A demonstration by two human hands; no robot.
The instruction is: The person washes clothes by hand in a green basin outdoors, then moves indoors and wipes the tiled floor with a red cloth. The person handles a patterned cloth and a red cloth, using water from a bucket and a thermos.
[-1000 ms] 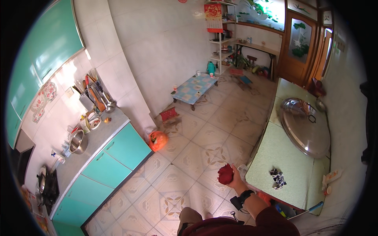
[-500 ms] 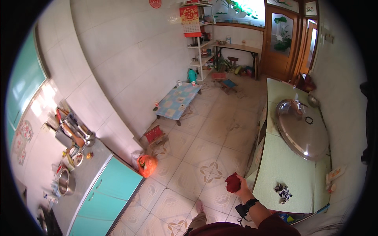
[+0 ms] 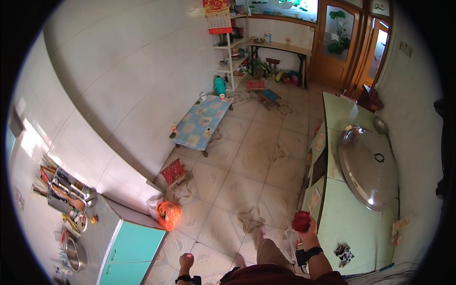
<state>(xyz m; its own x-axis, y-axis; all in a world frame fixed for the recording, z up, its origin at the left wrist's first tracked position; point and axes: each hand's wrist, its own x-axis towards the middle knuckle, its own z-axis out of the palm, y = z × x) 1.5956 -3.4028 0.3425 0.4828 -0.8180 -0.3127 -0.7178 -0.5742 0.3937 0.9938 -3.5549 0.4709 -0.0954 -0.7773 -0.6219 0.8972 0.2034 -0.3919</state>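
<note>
My right hand (image 3: 309, 229) is closed around a dark red, crumpled bundle (image 3: 300, 221) that looks like cloth. It is held above the floor by the left edge of the green-topped stove counter (image 3: 363, 247). At the lower edge my left hand (image 3: 186, 260) hangs over the tiles, its fingers curled in; whether anything is inside them is hidden. Both wrists carry dark bands. On the counter, right of my right hand, lies a crumpled black-and-white cloth (image 3: 343, 255). Farther along, a large round metal lid (image 3: 368, 168) covers part of that counter.
A low table (image 3: 202, 122) with a blue checked cover stands by the left wall, with a red-seated stool (image 3: 173, 173) nearer. An orange plastic bag (image 3: 169, 216) sits beside the turquoise cabinet (image 3: 128, 247). A shelf rack (image 3: 232, 59) and wooden door (image 3: 335, 45) are at the back.
My left hand has come into view at the bottom. My right hand has moved right with the red bundle, nearer the counter edge. The whole view has shifted and both feet now show.
</note>
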